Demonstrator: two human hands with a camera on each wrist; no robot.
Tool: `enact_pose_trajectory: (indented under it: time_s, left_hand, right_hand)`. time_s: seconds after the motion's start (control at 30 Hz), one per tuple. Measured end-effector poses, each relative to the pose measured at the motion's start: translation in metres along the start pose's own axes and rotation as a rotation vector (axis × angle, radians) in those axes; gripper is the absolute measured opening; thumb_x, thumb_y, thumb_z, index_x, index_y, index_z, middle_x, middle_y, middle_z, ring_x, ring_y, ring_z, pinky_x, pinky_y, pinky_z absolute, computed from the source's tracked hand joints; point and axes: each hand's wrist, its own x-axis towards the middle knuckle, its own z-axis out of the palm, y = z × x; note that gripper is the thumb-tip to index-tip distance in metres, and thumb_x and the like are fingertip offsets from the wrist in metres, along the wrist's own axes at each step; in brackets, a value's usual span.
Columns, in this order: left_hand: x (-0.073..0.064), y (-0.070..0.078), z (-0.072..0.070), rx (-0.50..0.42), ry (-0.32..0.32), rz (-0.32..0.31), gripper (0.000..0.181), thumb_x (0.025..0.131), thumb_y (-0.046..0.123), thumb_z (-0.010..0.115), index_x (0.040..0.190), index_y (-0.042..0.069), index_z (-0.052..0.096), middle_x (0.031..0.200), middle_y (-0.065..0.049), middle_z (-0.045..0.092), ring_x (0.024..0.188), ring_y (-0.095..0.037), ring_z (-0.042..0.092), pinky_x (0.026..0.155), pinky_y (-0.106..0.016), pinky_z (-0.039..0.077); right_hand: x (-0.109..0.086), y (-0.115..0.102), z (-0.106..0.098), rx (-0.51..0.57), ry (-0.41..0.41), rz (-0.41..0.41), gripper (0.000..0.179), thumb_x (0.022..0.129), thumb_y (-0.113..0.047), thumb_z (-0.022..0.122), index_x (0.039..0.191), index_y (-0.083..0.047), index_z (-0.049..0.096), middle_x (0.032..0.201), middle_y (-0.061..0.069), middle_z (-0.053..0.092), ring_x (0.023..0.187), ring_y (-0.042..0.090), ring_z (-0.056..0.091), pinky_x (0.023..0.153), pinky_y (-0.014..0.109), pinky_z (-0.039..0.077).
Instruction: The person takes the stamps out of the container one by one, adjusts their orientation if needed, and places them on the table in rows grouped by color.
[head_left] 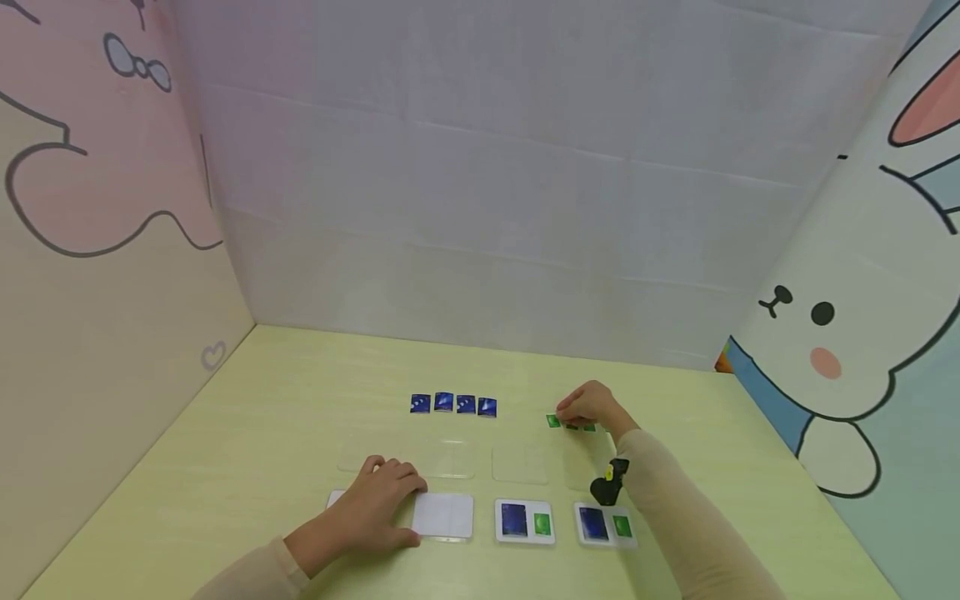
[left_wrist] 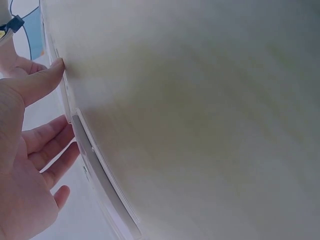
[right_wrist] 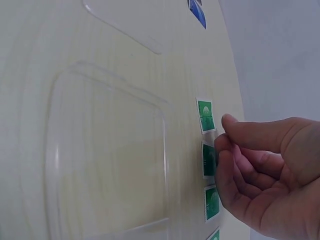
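Note:
In the head view my left hand (head_left: 378,508) rests at the front left, beside a white card in a clear case (head_left: 443,515). Its thumb and fingers are spread along the case edges, as the left wrist view also shows. Another card (head_left: 335,497) lies mostly hidden under this hand. My right hand (head_left: 592,406) hovers at a row of small green stamps (right_wrist: 209,160) at the back right. In the right wrist view its thumb and forefinger are close together over the stamps, the other fingers bent. Nothing shows between the fingertips.
Several blue stamps (head_left: 466,405) lie in a row at the back middle. Clear plastic covers (head_left: 520,465) form a row ahead of the cards. Two cased cards, one (head_left: 525,537) nearer the middle and one (head_left: 636,537) further right, each bear a blue and a green stamp.

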Motion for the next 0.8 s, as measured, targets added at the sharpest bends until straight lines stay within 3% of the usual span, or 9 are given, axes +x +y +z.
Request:
enact_pose_trajectory:
  time_s: [0.33, 0.8]
  left_hand:
    - [-0.002, 0.003, -0.002, 0.007, 0.009, 0.004, 0.055, 0.071, 0.044, 0.08, 0.112, 0.012, 0.065, 0.107, 0.001, 0.064, 0.101, -0.017, 0.055, 0.095, -0.048, 0.035]
    - [-0.002, 0.004, -0.003, 0.006, 0.008, -0.003, 0.055, 0.07, 0.044, 0.08, 0.112, 0.012, 0.065, 0.108, 0.001, 0.064, 0.102, -0.018, 0.055, 0.095, -0.049, 0.035]
  right_hand:
    - [-0.006, 0.001, 0.002, 0.037, -0.012, -0.004, 0.022, 0.082, -0.011, 0.073, 0.099, 0.003, 0.072, 0.069, -0.003, 0.07, 0.06, 0.006, 0.062, 0.061, 0.022, 0.053]
    - [-0.025, 0.007, 0.0, 0.029, -0.031, -0.095, 0.026, 0.084, -0.014, 0.072, 0.103, 0.004, 0.071, 0.08, -0.001, 0.071, 0.068, 0.006, 0.062, 0.067, 0.025, 0.054]
